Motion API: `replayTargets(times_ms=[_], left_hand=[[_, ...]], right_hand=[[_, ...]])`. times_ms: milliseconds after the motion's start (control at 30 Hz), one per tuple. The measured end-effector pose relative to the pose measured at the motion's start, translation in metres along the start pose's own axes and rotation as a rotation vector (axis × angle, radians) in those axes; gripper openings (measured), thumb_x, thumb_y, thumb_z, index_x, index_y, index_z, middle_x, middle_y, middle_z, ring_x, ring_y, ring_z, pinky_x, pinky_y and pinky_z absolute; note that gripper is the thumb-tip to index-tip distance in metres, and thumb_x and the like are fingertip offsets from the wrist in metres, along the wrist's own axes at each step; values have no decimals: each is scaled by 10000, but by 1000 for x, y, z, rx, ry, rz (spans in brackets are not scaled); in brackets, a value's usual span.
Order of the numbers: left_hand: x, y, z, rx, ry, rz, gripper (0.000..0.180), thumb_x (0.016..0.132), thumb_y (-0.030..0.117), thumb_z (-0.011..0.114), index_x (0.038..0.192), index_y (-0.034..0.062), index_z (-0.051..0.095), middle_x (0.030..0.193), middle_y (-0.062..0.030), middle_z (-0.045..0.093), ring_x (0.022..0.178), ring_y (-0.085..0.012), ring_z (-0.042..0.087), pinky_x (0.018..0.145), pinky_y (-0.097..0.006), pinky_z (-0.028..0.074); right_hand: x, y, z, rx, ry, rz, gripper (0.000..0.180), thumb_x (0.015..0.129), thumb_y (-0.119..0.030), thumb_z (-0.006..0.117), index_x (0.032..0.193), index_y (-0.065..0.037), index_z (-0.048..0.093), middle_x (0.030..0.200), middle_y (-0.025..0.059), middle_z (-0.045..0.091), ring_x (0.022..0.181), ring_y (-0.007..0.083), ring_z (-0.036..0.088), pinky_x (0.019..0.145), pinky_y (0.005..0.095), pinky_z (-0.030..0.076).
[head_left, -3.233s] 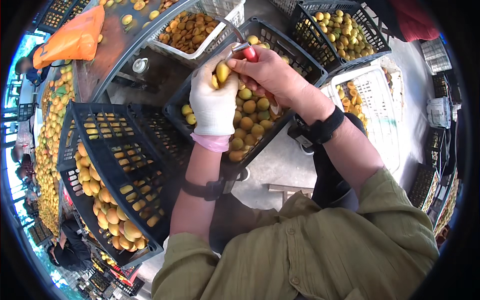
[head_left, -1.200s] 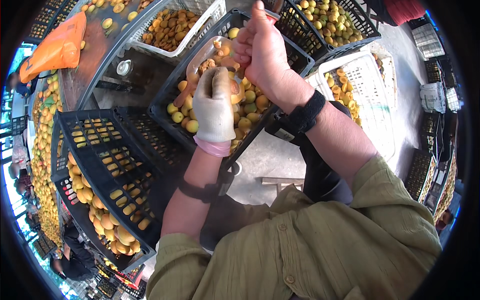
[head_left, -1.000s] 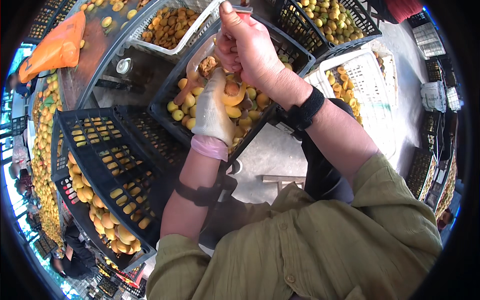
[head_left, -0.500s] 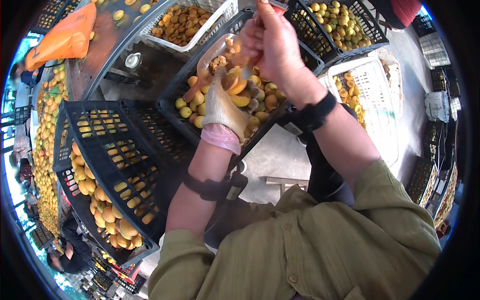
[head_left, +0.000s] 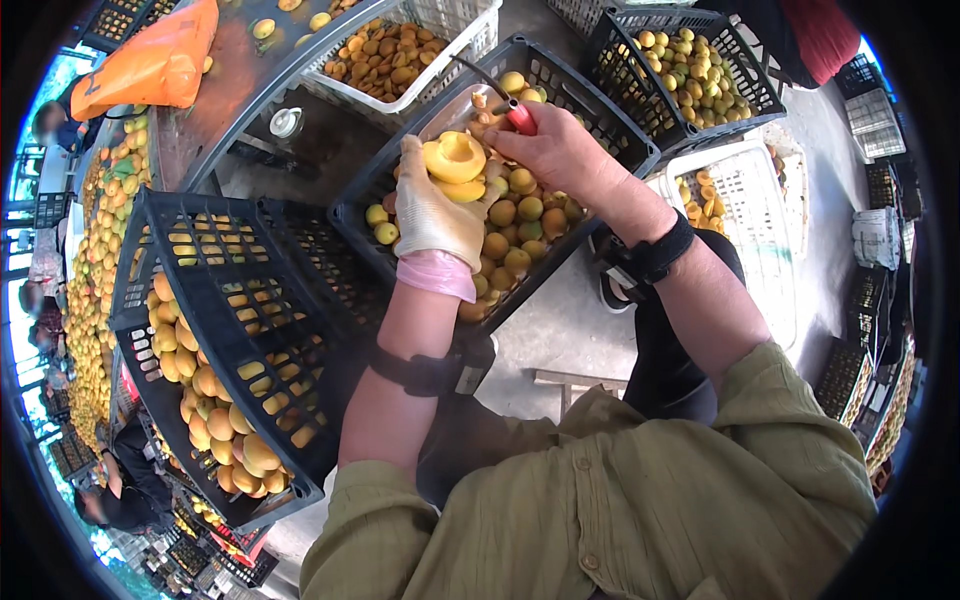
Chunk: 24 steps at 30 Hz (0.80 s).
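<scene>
My left hand (head_left: 430, 215), in a pale glove with a pink plastic cuff, is closed around a yellow peach (head_left: 455, 158) cut open, its hollow facing up and a second piece just below. My right hand (head_left: 555, 150), bare, grips the red handle of a pitting knife (head_left: 522, 118). The knife's thin, curved dark blade points up and left, away from the fruit. The right fingertips are close to the peach. Both hands are above a dark crate (head_left: 640, 150) of whole yellow-green peaches (head_left: 520, 262). Brown scraps lie beyond the fingers, partly hidden.
At the left, a tilted black crate (head_left: 200, 290) holds orange-yellow fruit. A white crate (head_left: 480, 30) of brownish cut fruit stands beyond; a black crate (head_left: 760, 105) of whole fruit is far right. A white crate (head_left: 765, 170) holds cut halves. An orange bag (head_left: 150, 60) rests on the table.
My left hand has come up from low among the fruit and now shows the opened peach. My right hand has moved nearer to me, and the knife's blade is now visible.
</scene>
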<state>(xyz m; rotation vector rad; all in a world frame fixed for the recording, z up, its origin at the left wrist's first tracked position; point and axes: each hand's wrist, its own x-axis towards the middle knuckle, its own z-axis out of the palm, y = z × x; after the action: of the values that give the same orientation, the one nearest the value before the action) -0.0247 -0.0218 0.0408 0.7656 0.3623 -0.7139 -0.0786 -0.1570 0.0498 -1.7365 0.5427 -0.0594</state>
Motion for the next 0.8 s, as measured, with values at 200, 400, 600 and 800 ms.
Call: replayTargets(times_ms=[200,400,600,800], left_hand=[[15,10,-21,-216,-351,-174,457,951,414,453,1100,-3,565,1100,-150,579,1022,-288,574,910,-433,458],[28,2,-45,-343,-208,-146,379,944,359,427,1063,36,586,1040,-132,598,1006,-296,577,912,-430,455],[23,-1,-25,-355,-87,-101,399,980,340,331,1147,45,540,1180,-152,572,1161,-327,519,1032,-481,366],[25,-5,-22,-206,-195,127,467,982,413,375,1150,6,529,1188,-168,564,1117,-291,536,966,-429,424]], right_hand=[[11,38,-21,-346,38,-22,330,857,-306,692,860,4,577,714,-13,585,656,59,501,589,241,453],[14,50,-8,-26,-37,270,230,884,-296,629,878,-68,603,650,-1,568,441,62,436,390,217,338],[37,32,-7,77,130,236,310,951,-332,534,882,-30,550,649,25,598,384,75,405,342,222,318],[2,5,0,205,-115,210,356,891,-426,635,915,-75,584,651,-17,561,470,32,431,396,205,315]])
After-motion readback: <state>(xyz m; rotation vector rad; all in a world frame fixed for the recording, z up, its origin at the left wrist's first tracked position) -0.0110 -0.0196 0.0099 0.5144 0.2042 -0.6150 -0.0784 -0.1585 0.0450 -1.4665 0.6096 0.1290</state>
